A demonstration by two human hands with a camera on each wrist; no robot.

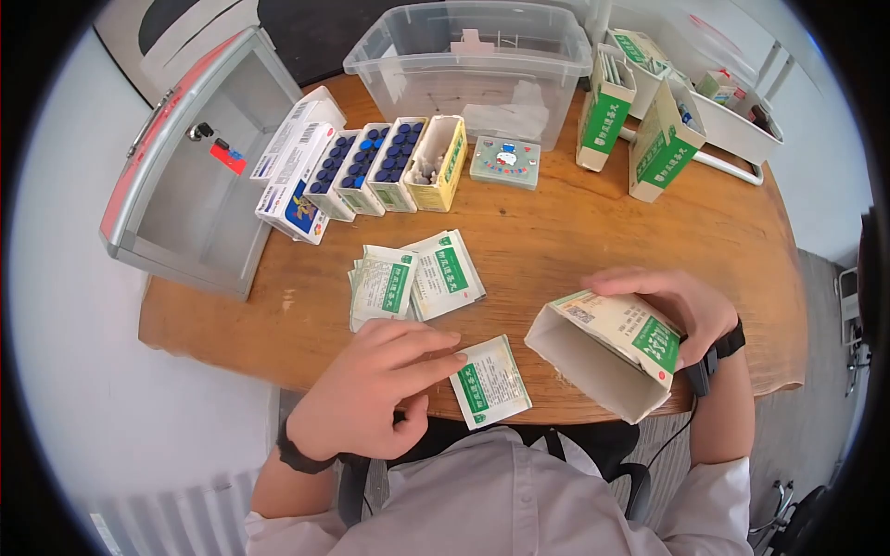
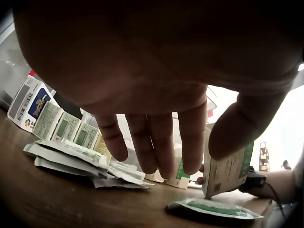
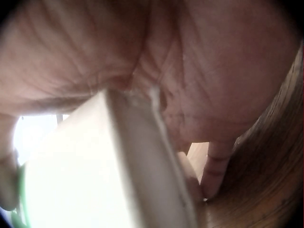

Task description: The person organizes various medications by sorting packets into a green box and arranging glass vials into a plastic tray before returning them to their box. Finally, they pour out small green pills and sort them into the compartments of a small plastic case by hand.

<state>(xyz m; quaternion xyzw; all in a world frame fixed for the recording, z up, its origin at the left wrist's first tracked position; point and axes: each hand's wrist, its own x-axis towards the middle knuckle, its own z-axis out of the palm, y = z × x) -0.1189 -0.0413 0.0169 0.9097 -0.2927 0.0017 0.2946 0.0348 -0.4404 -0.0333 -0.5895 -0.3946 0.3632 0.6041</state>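
Observation:
My right hand (image 1: 681, 301) grips a green-and-white medicine box (image 1: 640, 338) tilted on its side. The box's open end faces me and to the left, and its inside looks bare. In the right wrist view, the box (image 3: 80, 166) lies against the palm. My left hand (image 1: 371, 385) hovers palm down with loosely extended fingers, holding nothing. Its fingertips overlap the edge of a single flat sachet (image 1: 491, 382) near the table's front edge. Beyond that hand lies a loose pile of similar sachets (image 1: 380, 287), which also shows as a stack (image 2: 71, 159) in the left wrist view.
Cartons of blue-capped vials (image 1: 362, 171) and a yellow carton (image 1: 436, 167) stand at the back left. A clear bin (image 1: 468, 74) and a small cartoon-decorated case (image 1: 505, 165) are behind. Upright green boxes (image 1: 666, 144) stand at right; a glass-sided case (image 1: 199, 167) stands at left.

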